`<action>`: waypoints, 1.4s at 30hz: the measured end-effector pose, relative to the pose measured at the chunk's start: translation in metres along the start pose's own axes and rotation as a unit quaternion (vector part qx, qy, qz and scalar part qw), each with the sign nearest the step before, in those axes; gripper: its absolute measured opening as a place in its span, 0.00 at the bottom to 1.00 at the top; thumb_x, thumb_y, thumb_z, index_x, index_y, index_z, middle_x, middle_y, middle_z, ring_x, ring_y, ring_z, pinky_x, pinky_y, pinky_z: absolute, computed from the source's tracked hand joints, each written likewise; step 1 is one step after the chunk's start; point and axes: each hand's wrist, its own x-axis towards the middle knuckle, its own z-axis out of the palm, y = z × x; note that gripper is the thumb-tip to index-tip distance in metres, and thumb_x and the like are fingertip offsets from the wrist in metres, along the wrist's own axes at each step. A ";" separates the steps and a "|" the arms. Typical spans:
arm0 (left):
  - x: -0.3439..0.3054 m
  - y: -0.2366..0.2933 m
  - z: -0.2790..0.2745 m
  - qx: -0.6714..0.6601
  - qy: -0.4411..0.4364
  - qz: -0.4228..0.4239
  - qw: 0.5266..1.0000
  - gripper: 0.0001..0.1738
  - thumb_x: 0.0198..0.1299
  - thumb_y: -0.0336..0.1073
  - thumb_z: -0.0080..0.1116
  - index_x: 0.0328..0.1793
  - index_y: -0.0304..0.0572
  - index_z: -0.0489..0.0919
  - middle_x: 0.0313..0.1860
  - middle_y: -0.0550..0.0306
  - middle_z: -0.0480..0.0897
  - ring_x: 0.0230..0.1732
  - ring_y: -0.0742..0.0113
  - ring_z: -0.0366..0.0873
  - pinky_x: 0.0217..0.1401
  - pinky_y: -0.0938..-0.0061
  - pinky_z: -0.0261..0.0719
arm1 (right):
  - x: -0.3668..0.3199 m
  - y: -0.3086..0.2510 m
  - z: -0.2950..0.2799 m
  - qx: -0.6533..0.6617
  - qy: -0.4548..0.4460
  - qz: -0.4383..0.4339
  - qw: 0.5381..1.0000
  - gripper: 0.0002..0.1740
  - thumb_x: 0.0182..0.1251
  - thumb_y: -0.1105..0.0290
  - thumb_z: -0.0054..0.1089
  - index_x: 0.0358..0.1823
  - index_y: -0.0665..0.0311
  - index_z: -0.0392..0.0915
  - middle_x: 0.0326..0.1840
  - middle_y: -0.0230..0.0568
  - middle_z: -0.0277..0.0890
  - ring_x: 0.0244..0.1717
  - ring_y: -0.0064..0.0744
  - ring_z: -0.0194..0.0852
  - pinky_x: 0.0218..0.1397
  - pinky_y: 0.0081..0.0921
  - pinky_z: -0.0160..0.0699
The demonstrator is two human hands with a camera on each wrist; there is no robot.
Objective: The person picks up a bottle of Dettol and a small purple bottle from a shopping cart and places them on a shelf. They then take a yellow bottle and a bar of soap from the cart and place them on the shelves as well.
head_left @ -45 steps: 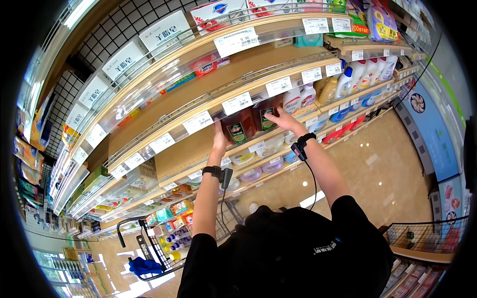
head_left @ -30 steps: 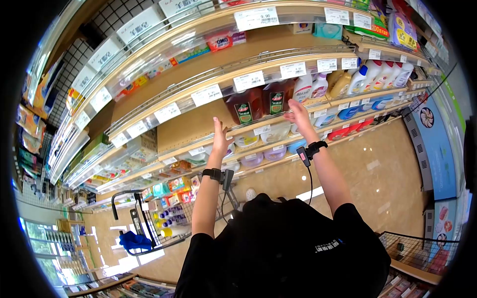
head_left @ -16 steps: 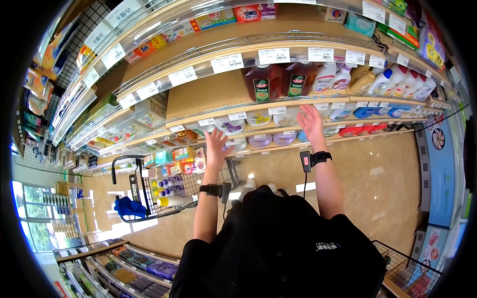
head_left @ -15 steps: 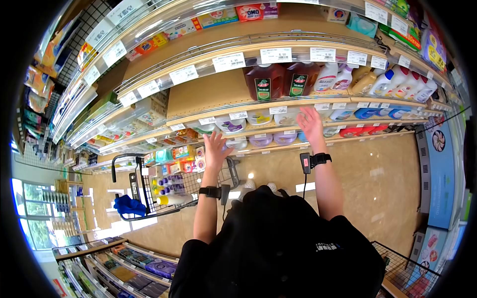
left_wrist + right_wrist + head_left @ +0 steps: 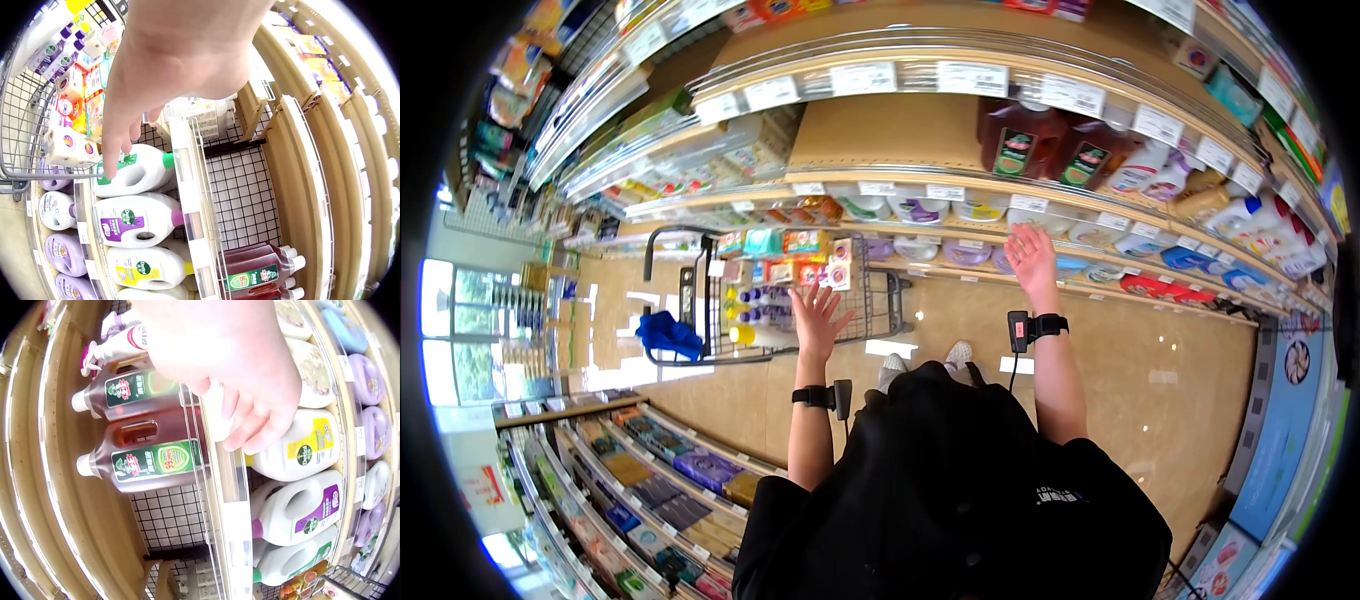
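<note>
Two large dark-brown bottles (image 5: 1018, 140) with green labels stand side by side on the middle shelf; the right wrist view shows their handles and white caps. My right hand (image 5: 1032, 258) is raised in front of the shelf below them, fingers extended, holding nothing. Close to its fingers in the right wrist view is a white jug with a yellow label (image 5: 306, 447). My left hand (image 5: 818, 322), fingers spread and holding nothing, overlaps the edge of the shopping cart (image 5: 890, 290) in the head view. Boxes of detergent (image 5: 805, 245) and purple-capped bottles (image 5: 765, 297) lie in the cart.
More detergent jugs (image 5: 920, 208) line the lower shelves. Pump and flip-top bottles (image 5: 1145, 168) stand right of the brown ones. A blue cloth (image 5: 670, 335) hangs on the cart's handle end. Another stocked shelf (image 5: 670, 470) runs behind at the lower left.
Both hands were on the brown bottles; they have let go and drawn back towards the body, fingers spreading. The head view has swung left and down, bringing the cart nearer the middle.
</note>
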 end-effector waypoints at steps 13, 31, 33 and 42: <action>-0.010 0.024 -0.103 -0.048 0.093 0.037 0.994 0.50 0.59 0.75 0.35 0.75 0.43 0.52 0.71 0.44 0.59 0.72 0.48 0.56 0.64 0.44 0.66 | 0.007 0.094 0.058 -0.041 -0.032 0.091 0.994 0.23 0.70 0.53 0.47 0.57 0.63 0.68 0.59 0.43 0.72 0.54 0.39 0.70 0.61 0.40 0.70; 0.022 0.050 -0.302 0.078 0.252 0.103 0.959 0.23 0.56 0.37 0.61 0.57 0.40 0.73 0.36 0.67 0.77 0.28 0.80 0.70 0.26 0.84 0.67 | -0.013 0.247 0.118 -0.082 0.028 0.153 0.984 0.21 0.71 0.56 0.44 0.55 0.65 0.68 0.58 0.46 0.73 0.53 0.39 0.72 0.60 0.41 0.72; 0.032 0.048 -0.311 0.106 0.235 0.104 0.960 0.27 0.54 0.36 0.62 0.60 0.40 0.71 0.41 0.65 0.77 0.32 0.78 0.72 0.29 0.82 0.68 | -0.009 0.249 0.121 -0.082 0.021 0.162 0.983 0.22 0.71 0.55 0.44 0.55 0.65 0.67 0.58 0.46 0.73 0.53 0.39 0.72 0.59 0.41 0.73; 0.065 0.028 -0.325 0.349 0.191 0.169 0.902 0.33 0.44 0.38 0.70 0.58 0.34 0.74 0.51 0.47 0.78 0.51 0.56 0.75 0.54 0.66 0.72 | -0.009 0.252 0.125 -0.121 0.050 0.159 0.979 0.21 0.72 0.55 0.43 0.54 0.64 0.68 0.57 0.44 0.74 0.52 0.38 0.73 0.60 0.41 0.72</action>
